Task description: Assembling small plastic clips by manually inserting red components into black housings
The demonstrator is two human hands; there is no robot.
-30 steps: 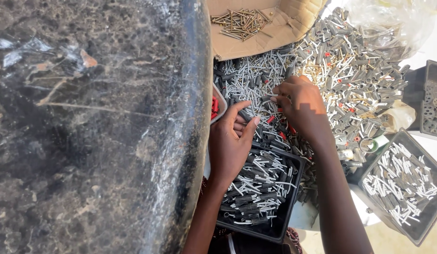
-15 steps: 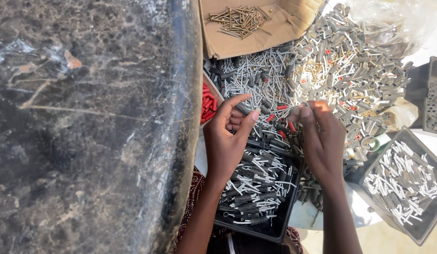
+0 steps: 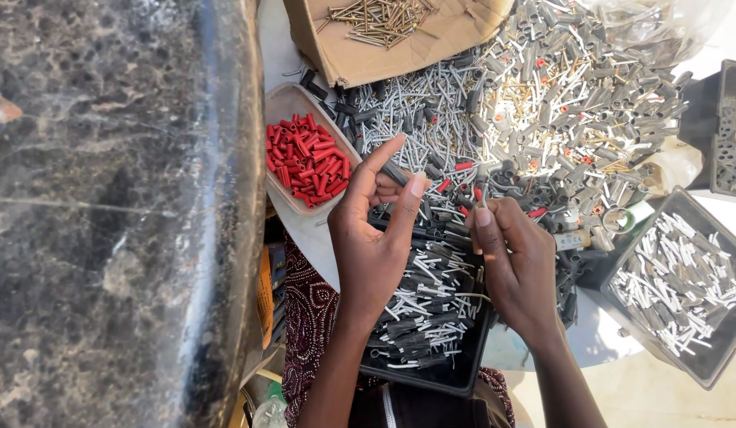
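The fingers (image 3: pixel 406 198) of the left hand (image 3: pixel 373 238) are half curled, with the thumb and the first finger closed around a small dark grey sleeve (image 3: pixel 396 173); the other fingers bend loosely behind it. The right hand (image 3: pixel 517 261) is just beside, its fingers pressed together, and the fingertips (image 3: pixel 482 215) pinch a thin grey pin (image 3: pixel 481 190) that stands almost upright. The two hands are near each other but do not touch.

There is only the head view, looking down. Both hands are held above a black tray (image 3: pixel 455 379) filled with dark sleeves and white pins, which lies close to the person's body. Behind the hands is spread a big heap of grey and white parts (image 3: pixel 542 103), with some red and brass pieces mixed in it. To the left of the heap stands a beige tray (image 3: pixel 282 101) that holds short red tubes (image 3: pixel 308 158); the left hand is near its edge. At the top, a brown cardboard piece (image 3: pixel 360 55) carries a small pile of brass screws (image 3: pixel 380 17). On the right side, well apart from the hands, a second black tray (image 3: pixel 705 364) contains white pins. A dark marbled surface (image 3: pixel 106 214) fills the whole left part of the view. A patterned cloth (image 3: pixel 304 317) shows under the left forearm.
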